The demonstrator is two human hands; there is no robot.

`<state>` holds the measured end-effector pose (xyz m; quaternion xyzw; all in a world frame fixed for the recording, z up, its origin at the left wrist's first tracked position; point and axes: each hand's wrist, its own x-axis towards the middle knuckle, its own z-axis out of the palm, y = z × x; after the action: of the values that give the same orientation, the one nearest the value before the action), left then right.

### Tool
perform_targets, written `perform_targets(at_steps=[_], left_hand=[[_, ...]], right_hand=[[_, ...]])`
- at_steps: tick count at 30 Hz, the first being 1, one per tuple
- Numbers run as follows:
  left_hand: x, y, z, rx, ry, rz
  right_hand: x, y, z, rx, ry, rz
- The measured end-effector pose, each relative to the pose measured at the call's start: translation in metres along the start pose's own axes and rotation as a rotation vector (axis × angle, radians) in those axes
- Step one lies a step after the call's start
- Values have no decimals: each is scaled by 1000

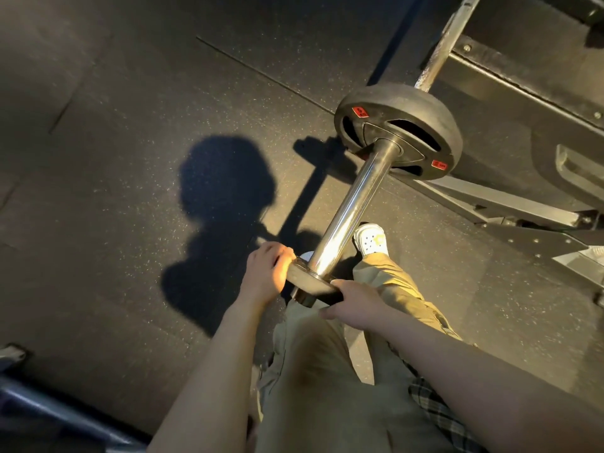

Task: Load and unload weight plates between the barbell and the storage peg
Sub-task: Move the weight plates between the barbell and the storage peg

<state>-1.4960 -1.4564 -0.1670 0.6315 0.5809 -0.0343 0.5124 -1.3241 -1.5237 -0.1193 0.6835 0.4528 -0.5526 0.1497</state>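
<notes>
The floor (130, 125) was dark speckled rubber matting, sunlit and marked by the person's shadow (222, 207). A black frame (523, 132) stood at right. The bar (351, 207) ran above the floor, a black plate (397, 130) seated far up its sleeve. At the sleeve's near end sat a small plate (313, 284), the left hand (266, 273) and right hand (354, 305) curling their fingers round its opposite edges. A white shoe (371, 240) showed below.

The barbell (354, 204) runs off the top edge beyond the loaded plate (397, 132). The small plate (313, 284) between both hands hides the sleeve's tip.
</notes>
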Motion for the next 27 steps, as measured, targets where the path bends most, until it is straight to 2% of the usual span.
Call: perform_targets(at_steps=[2,4,5,8,11,16,23,27], left_hand=[[-8,-1,7,153,36,42],[-18,-4,14,156,108,5],[-21,-9,18,88,138,-33],[-26,-19,18,-320,201,-242],[-32,-23,9,-341,124,-355],[-39,-28,13,-381,-28,-397],[-63,-20,56,-385,-258,-410],[-71,17,82,-218,-404,-325]], right_hand=[[-2,7,7,7,-14,3],[-3,7,13,5,-38,1],[-2,4,18,-29,-45,-15],[0,-13,35,-136,-16,-30],[0,-29,44,-138,50,4],[-17,-34,33,-244,31,-17],[-46,9,9,-490,-35,-59],[-62,57,-5,-544,6,-18]])
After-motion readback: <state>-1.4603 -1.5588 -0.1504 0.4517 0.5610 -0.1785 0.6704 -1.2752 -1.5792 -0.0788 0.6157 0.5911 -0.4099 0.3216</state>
